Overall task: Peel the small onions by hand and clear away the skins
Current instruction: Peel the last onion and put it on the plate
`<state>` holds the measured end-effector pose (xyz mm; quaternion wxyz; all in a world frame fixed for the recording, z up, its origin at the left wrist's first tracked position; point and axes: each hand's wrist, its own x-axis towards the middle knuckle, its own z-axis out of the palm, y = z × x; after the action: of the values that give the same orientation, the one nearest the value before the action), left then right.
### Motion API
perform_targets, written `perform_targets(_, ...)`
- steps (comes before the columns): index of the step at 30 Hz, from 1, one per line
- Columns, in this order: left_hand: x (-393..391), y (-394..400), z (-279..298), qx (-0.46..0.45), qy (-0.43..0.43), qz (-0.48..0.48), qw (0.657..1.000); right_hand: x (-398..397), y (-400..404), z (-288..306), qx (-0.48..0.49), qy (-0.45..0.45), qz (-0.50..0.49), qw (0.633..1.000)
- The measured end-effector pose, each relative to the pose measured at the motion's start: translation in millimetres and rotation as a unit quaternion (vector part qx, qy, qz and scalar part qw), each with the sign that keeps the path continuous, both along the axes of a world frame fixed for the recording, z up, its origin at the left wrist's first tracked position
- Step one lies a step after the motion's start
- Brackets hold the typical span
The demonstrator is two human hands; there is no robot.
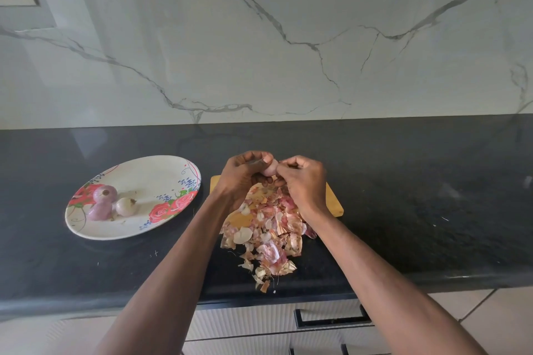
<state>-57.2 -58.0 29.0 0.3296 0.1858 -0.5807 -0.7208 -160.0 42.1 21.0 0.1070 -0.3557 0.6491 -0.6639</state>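
Now my left hand [245,171] grips the onion [270,168] mid-frame; my right hand [302,179] pinches its skin so scraps drop onto the pile [265,233].

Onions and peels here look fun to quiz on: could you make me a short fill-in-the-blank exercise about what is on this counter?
1. The flowered plate holds ____ onions.
2. The onion being peeled is held by ____ hands, the left hand and the right hand.
3. The pile of skins lies partly on a wooden ____, partly on the counter.
4. The plate sits to the ____ of the skins.

Missing words: three; both; board; left
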Motion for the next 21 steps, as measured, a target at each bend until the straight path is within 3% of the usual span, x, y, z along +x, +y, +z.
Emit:
perform_targets(7,4.7,1.0,8.4,0.087,0.012,-0.044,0.995,-9.9,-2.4,-5.2,0.018,-0.112,-0.028,0.993)
perform_targets(13,7.5,-1.9,9.6,0.112,0.024,-0.049,0.992,-12.8,0.1,-3.0,0.020,-0.106,-0.042,0.993)
perform_targets(16,8.5,-4.6,11.2,0.136,0.044,-0.040,0.989,-12.1,1.7,-2.6,0.030,-0.055,-0.047,0.997)
perform_targets(21,7.7,-7.9,9.3,0.166,0.067,-0.028,0.983,-8.0,-3.5,-9.2,0.084,0.167,-0.060,0.981)
